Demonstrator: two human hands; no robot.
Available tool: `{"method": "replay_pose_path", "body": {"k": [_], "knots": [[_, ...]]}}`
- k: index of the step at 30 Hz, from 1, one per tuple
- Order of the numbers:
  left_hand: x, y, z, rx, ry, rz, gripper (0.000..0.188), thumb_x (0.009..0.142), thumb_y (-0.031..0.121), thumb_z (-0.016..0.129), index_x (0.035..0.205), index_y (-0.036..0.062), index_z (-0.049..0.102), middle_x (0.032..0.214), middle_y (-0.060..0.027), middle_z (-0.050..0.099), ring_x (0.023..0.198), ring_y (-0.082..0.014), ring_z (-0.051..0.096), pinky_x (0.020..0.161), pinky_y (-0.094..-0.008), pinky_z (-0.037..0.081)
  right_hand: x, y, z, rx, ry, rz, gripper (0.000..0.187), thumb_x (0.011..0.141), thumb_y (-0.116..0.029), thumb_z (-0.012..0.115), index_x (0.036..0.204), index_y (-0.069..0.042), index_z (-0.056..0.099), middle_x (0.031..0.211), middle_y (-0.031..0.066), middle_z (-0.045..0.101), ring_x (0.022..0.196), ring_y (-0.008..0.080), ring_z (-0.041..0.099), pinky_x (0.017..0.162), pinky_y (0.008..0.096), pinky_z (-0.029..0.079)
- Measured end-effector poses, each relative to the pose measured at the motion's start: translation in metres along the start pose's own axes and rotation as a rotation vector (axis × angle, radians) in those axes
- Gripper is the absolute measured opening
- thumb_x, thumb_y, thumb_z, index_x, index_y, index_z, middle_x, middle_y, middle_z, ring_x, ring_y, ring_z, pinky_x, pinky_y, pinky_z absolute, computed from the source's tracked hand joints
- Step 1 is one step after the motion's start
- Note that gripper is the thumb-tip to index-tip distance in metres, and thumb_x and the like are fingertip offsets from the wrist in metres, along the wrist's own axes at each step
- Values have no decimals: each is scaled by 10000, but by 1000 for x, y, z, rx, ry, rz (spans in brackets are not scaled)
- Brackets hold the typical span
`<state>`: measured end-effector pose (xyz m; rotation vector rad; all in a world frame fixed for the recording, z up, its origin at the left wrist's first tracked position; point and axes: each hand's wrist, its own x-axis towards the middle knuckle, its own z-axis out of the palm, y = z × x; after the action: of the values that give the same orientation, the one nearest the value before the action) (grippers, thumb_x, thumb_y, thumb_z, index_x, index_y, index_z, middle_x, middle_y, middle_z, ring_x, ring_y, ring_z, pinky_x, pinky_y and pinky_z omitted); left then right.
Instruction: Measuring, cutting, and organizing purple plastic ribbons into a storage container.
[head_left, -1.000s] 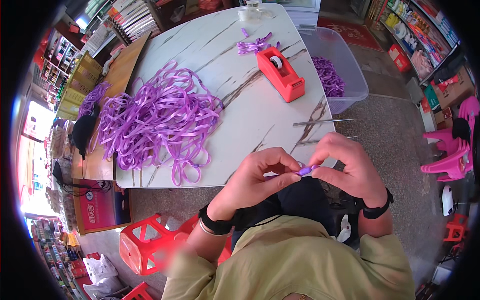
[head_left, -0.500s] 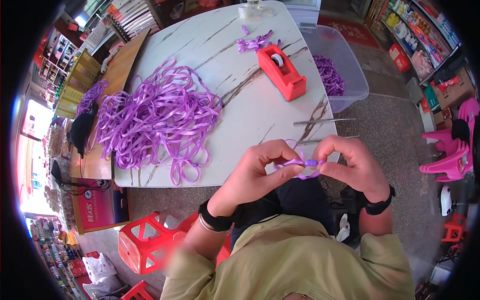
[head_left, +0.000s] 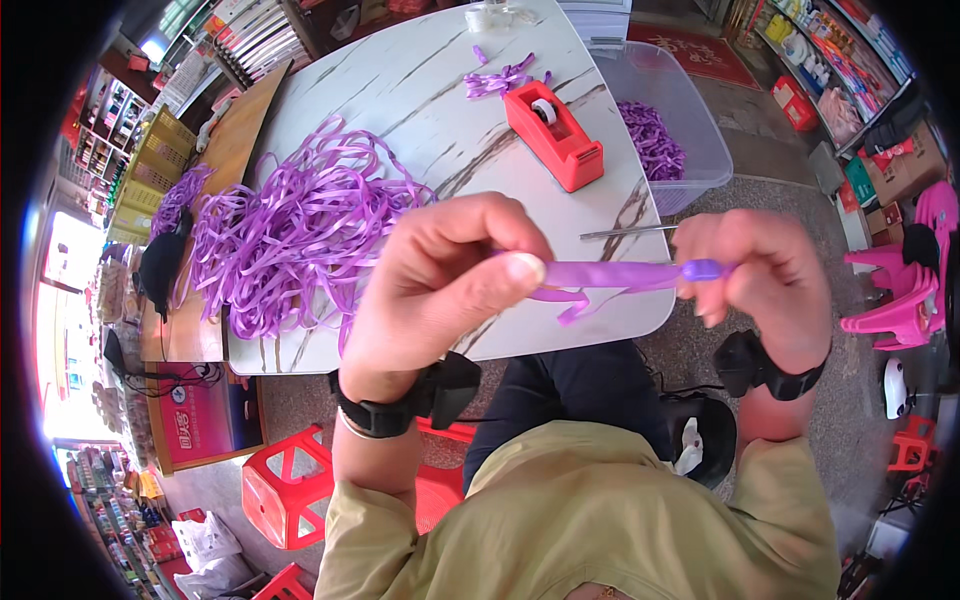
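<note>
A purple ribbon (head_left: 610, 276) is stretched between my two hands, just above the table's near right edge. My left hand (head_left: 455, 270) pinches it between thumb and forefinger. At its other end my right hand (head_left: 755, 265), a little blurred, grips it beside a small darker purple piece (head_left: 703, 270) around the ribbon. A loose tail hangs below the stretched part. To the left of my left hand spreads a big tangled heap of purple ribbons (head_left: 290, 230) on the table. A thin metal rod (head_left: 625, 232) lies just beyond the ribbon, its right end behind my right hand.
On the white marbled table (head_left: 400, 90) stands a red tape dispenser (head_left: 570, 150), with a small bunch of purple ribbon pieces (head_left: 495, 80) behind it. A clear plastic bin (head_left: 715, 150) of purple pieces sits at the table's right. A red stool (head_left: 285, 490) is at lower left.
My hands have moved apart and up over the table, drawing the ribbon out taut between them. The darker piece has gone to the right with my right hand.
</note>
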<state>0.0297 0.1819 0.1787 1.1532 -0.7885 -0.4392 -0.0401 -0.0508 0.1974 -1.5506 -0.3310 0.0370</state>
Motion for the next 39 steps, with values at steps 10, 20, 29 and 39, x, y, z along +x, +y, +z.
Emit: {"method": "replay_pose_path", "body": {"k": [10, 20, 29, 39], "knots": [[-17, 4, -20, 176, 154, -51, 105, 829, 117, 594, 814, 18, 562, 717, 22, 524, 625, -25, 424, 545, -175, 332, -5, -1, -36, -72, 12, -113, 308, 885, -324, 469, 728, -58, 459, 461, -15, 427, 493, 115, 451, 791, 319, 379], [-17, -18, -23, 144, 181, -107, 106, 836, 110, 583, 839, 6, 561, 719, -5, 557, 638, -48, 492, 577, -186, 392, -12, -2, -45, -22, 33, -82, 319, 880, -331, 481, 698, -70, 455, 437, -27, 413, 471, 101, 443, 765, 305, 395], [-14, -31, -21, 81, 177, -175, 92, 857, 89, 541, 855, -2, 558, 744, -38, 589, 713, -94, 562, 678, -224, 449, -14, 0, -48, 3, 69, -33, 325, 887, -323, 467, 677, -75, 450, 427, -27, 403, 464, 95, 444, 719, 272, 416], [-12, -33, -13, 12, -139, -446, 131, 879, 103, 511, 872, -16, 564, 745, -63, 613, 635, -101, 594, 633, -221, 451, -5, 17, -55, -84, 105, 149, 156, 897, -101, 421, 929, -9, 543, 628, 53, 534, 511, 124, 487, 747, 300, 414]]}}
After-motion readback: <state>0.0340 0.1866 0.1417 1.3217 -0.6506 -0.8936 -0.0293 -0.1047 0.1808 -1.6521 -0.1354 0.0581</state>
